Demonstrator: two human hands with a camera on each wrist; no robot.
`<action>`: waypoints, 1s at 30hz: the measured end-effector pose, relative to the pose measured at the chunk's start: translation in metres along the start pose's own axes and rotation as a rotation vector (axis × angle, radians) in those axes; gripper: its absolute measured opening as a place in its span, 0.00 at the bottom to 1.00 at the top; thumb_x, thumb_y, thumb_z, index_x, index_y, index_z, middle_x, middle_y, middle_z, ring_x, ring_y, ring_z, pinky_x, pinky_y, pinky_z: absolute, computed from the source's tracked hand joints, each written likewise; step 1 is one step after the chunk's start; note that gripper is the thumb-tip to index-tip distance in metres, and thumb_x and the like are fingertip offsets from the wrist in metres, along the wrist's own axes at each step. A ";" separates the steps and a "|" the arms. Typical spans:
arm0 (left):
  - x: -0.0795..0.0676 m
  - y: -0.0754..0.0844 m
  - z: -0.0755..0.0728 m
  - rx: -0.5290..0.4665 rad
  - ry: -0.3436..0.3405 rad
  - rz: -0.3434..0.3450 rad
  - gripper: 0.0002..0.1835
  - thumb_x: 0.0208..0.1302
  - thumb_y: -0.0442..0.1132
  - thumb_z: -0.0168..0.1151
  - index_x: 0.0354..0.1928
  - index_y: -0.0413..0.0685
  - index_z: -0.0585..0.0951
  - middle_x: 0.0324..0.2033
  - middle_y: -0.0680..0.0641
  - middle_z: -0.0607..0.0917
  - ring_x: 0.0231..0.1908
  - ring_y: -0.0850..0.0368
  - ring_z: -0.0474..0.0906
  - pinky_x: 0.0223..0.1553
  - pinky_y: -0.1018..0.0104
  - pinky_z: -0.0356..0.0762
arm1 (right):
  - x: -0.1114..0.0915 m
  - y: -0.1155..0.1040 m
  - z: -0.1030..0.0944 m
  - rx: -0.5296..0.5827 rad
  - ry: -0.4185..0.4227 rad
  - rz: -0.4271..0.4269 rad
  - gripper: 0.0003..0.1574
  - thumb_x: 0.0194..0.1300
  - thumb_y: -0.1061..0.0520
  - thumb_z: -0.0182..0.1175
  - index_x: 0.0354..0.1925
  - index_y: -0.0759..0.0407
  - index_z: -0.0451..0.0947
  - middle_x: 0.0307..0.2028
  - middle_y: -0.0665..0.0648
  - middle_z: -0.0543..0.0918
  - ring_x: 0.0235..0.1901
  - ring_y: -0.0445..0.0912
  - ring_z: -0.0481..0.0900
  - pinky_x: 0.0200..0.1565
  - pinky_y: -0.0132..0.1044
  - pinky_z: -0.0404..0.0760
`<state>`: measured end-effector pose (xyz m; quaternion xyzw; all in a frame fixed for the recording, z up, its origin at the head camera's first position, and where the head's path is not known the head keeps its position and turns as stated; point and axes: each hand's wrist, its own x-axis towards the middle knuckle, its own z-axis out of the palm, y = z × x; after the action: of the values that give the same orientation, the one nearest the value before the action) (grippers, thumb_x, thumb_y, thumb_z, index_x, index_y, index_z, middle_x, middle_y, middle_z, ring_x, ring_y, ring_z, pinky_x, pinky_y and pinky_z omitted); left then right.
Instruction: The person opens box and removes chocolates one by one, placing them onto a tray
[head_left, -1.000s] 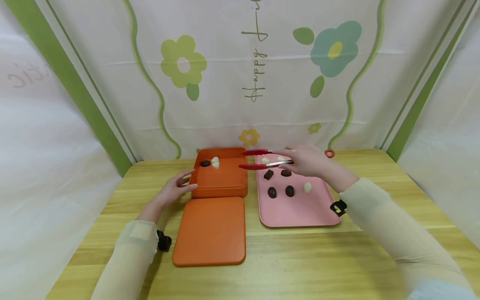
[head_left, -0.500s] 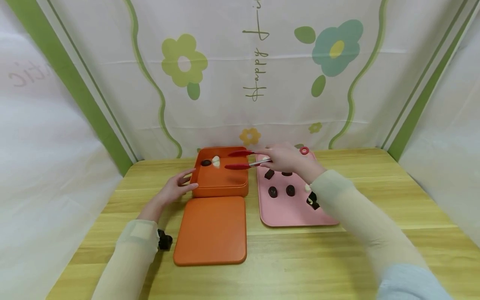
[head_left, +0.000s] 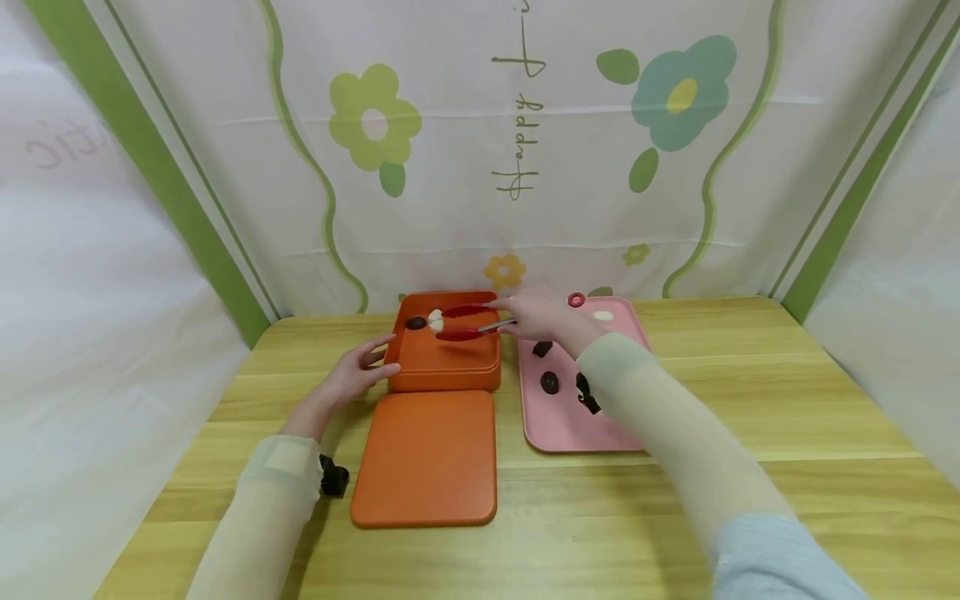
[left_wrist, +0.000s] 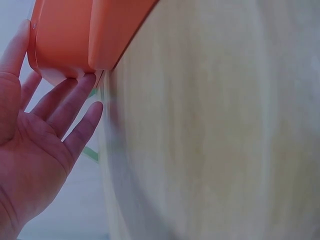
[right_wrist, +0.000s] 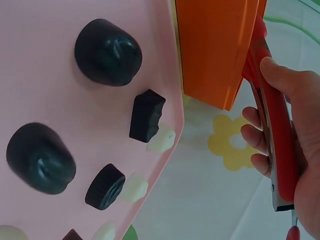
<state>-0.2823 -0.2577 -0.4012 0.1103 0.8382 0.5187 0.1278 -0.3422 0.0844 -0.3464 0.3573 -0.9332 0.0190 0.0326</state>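
Observation:
My right hand [head_left: 536,315] grips a pair of red-handled tongs [right_wrist: 277,130]. The tips of the tongs reach into an open orange box [head_left: 442,381], spread apart just right of two white chocolates [head_left: 436,320]. A dark chocolate [head_left: 416,323] lies left of the white ones. I cannot tell whether anything is between the tips. My left hand [head_left: 352,375] touches the left side of the box with extended fingers [left_wrist: 70,105] and thumb. Under my right forearm lies a pink tray [head_left: 555,429] with several dark chocolates [right_wrist: 107,52] and white ones; the arm hides part of it.
An orange lid [head_left: 423,458] lies flat in front of the box. All of it stands on a wooden table [head_left: 562,533], whose back edge meets a white cloth [head_left: 457,200] printed with flowers. Similar cloth walls rise on the left and right.
My right hand has moved left with the tongs, from over the tray until the tips are beside the white chocolates in the box. My left hand stays against the box.

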 end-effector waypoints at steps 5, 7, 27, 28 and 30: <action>-0.005 0.011 0.001 -0.005 -0.005 -0.002 0.37 0.69 0.39 0.61 0.75 0.43 0.58 0.69 0.28 0.58 0.68 0.33 0.55 0.61 0.36 0.61 | 0.009 -0.003 0.001 -0.045 -0.017 0.006 0.30 0.65 0.47 0.64 0.63 0.55 0.76 0.48 0.57 0.81 0.41 0.50 0.78 0.45 0.44 0.77; -0.003 0.008 0.001 -0.003 -0.006 -0.001 0.37 0.69 0.41 0.61 0.75 0.44 0.57 0.69 0.28 0.58 0.68 0.33 0.55 0.60 0.36 0.62 | 0.011 -0.003 0.002 -0.058 -0.030 0.013 0.30 0.65 0.47 0.64 0.63 0.55 0.76 0.45 0.57 0.81 0.38 0.49 0.77 0.42 0.43 0.77; 0.009 -0.015 -0.001 0.008 0.027 0.008 0.37 0.68 0.45 0.62 0.75 0.52 0.59 0.70 0.34 0.61 0.69 0.38 0.56 0.61 0.39 0.62 | 0.025 -0.008 0.012 -0.024 -0.106 0.059 0.30 0.67 0.44 0.61 0.65 0.50 0.75 0.38 0.54 0.81 0.36 0.49 0.73 0.36 0.39 0.73; 0.009 -0.016 -0.001 0.007 0.028 0.008 0.37 0.68 0.45 0.62 0.75 0.52 0.59 0.70 0.34 0.60 0.69 0.38 0.55 0.61 0.39 0.62 | 0.025 -0.009 0.013 -0.026 -0.109 0.061 0.30 0.67 0.44 0.61 0.65 0.49 0.74 0.39 0.54 0.81 0.36 0.49 0.73 0.37 0.40 0.73; 0.009 -0.016 -0.002 0.008 0.029 0.009 0.37 0.68 0.45 0.62 0.75 0.51 0.59 0.70 0.34 0.60 0.70 0.38 0.55 0.61 0.38 0.62 | 0.026 -0.010 0.013 -0.026 -0.116 0.063 0.30 0.68 0.44 0.60 0.65 0.48 0.74 0.40 0.53 0.82 0.37 0.49 0.73 0.39 0.40 0.74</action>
<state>-0.2918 -0.2634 -0.4158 0.1071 0.8416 0.5172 0.1130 -0.3556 0.0590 -0.3576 0.3278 -0.9445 -0.0130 -0.0173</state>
